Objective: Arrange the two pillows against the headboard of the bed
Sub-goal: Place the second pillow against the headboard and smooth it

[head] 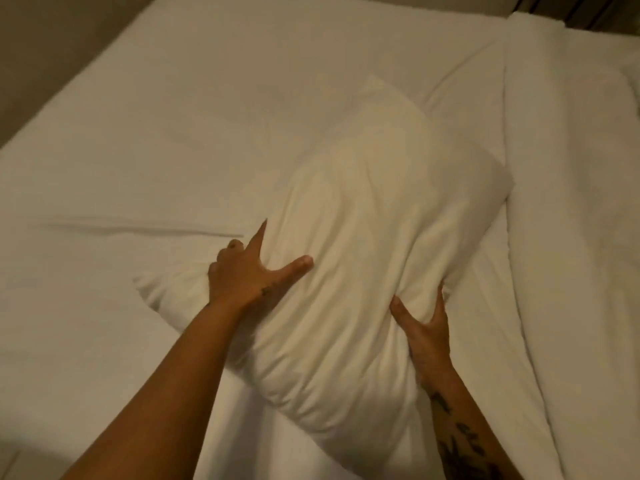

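Note:
A plump white pillow (363, 237) lies diagonally on the white bed sheet (138, 150), one corner pointing to the upper middle. My left hand (249, 271) grips its left side, thumb spread over the top and fingers dug into the fabric. At the pillow's lower right edge my right hand (424, 327) clutches it, fingers pressed into the filling. Only one pillow shows. No headboard can be made out for sure.
A folded white duvet (571, 202) runs down the right side of the bed. A beige surface (45, 46) borders the mattress at the upper left. A dark striped strip (588, 12) shows at the top right corner.

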